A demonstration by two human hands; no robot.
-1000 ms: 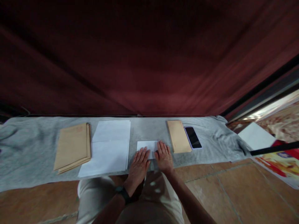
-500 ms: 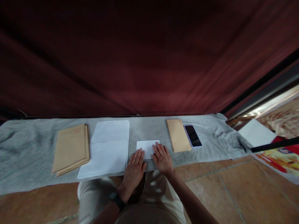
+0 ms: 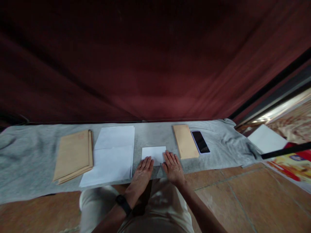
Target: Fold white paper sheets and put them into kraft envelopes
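A small folded white paper (image 3: pixel 153 153) lies on a grey cloth (image 3: pixel 29 155) spread on the floor. My left hand (image 3: pixel 143 171) lies flat, fingers apart, its tips on the paper's near left edge. My right hand (image 3: pixel 173 166) lies flat beside it, fingertips at the paper's near right corner. Neither hand grips anything. A black watch sits on my left wrist.
Left of the paper lies a stack of white sheets (image 3: pixel 112 155), then a pile of brown envelopes (image 3: pixel 73 154). To the right rest a single brown envelope (image 3: pixel 185 141) and a black phone (image 3: pixel 200 141). Dark red curtain behind; tiled floor, a white sheet (image 3: pixel 266 138) at far right.
Both hands slid back toward me over the folded paper and uncovered more of it, then edged slightly forward again. The paper stays in place.
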